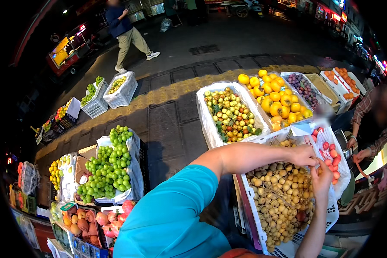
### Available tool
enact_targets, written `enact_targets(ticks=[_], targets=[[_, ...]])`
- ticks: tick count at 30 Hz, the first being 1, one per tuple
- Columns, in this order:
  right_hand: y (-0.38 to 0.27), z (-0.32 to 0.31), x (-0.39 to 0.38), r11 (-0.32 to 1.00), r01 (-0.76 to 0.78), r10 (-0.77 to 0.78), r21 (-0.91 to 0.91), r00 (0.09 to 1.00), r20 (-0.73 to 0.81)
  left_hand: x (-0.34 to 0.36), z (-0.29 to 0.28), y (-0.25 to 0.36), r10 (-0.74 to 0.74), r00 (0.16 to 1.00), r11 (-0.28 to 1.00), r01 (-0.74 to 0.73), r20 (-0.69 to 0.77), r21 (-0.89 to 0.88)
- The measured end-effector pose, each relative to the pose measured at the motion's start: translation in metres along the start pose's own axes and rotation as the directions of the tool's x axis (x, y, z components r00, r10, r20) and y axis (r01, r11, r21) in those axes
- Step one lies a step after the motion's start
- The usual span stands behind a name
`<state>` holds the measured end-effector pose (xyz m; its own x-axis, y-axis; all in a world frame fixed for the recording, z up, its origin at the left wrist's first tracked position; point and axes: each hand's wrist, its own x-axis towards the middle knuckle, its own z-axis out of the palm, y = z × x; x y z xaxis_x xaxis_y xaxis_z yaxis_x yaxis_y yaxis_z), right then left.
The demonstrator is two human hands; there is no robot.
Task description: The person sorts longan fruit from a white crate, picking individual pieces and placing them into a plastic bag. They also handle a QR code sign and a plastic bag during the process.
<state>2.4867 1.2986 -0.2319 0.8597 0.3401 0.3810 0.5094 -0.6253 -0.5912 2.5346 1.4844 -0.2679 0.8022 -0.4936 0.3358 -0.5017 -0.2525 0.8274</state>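
Observation:
My left hand reaches across a white plastic crate of tan longans, its fingers curled in. From below, my right hand comes up along the crate's right side. The fingertips of both hands meet in a pinch above the longans, near the crate's far right corner. Whatever is between them is hidden or too small to make out. Right beside my hands, red-pink fruits lie in a white-lined crate. A dark reddish round fruit sits among the longans.
Beyond are crates of green-brown jujubes, orange persimmons and purple plums. Green grapes and pomegranates stand at left. Another person is close at right; a walker is on the street.

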Motion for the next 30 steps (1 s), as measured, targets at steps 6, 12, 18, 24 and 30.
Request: enact_targets(ticks=[6,12,18,24,30], targets=[[-0.009,-0.005,0.0,1.0,-0.02,0.02,0.002,0.999,0.037,-0.006,-0.007,0.009,-0.037,0.998,0.997,0.04,0.047,-0.068],[-0.002,-0.003,0.001,0.997,-0.017,0.017,0.073,1.0,0.0,-0.007,-0.006,0.01,-0.04,0.997,0.982,0.052,0.068,-0.183],[0.001,-0.004,0.0,0.992,-0.064,0.072,0.111,0.995,-0.073,-0.002,-0.004,0.017,-0.063,0.998,0.996,0.064,0.029,-0.055],[0.02,-0.016,0.001,0.651,-0.418,0.325,0.634,0.908,0.264,0.0,-0.008,0.001,-0.047,0.998,0.981,0.055,-0.046,0.188],[0.012,-0.026,0.0,0.557,-0.466,0.369,0.687,0.88,0.299,0.005,0.003,-0.014,0.119,0.988,0.989,-0.109,-0.099,0.096]])
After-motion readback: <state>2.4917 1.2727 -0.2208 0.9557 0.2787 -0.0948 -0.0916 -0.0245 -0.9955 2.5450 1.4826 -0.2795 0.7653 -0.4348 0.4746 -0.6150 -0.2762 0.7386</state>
